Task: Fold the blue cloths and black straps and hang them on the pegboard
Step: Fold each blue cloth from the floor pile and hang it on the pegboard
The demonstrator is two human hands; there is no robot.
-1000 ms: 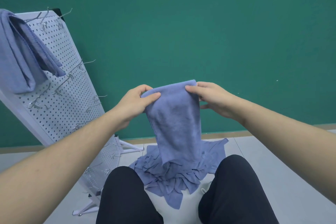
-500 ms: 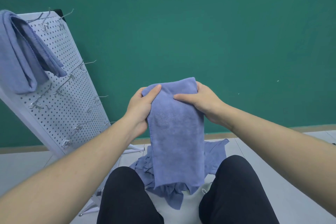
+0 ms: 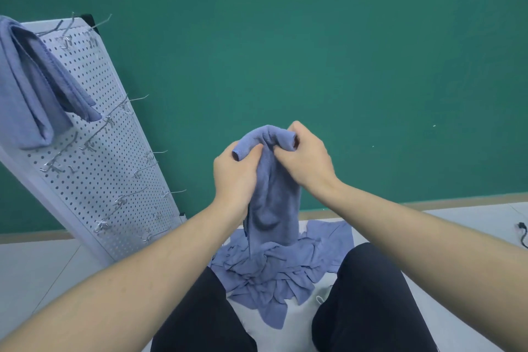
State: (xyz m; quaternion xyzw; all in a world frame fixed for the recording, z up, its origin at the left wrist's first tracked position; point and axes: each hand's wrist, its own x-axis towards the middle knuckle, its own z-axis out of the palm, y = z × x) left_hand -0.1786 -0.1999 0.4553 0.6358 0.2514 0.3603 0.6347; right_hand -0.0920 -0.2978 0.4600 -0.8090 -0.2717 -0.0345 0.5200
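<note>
No legible text, label, brand, number or sign is present in the head view.
</note>
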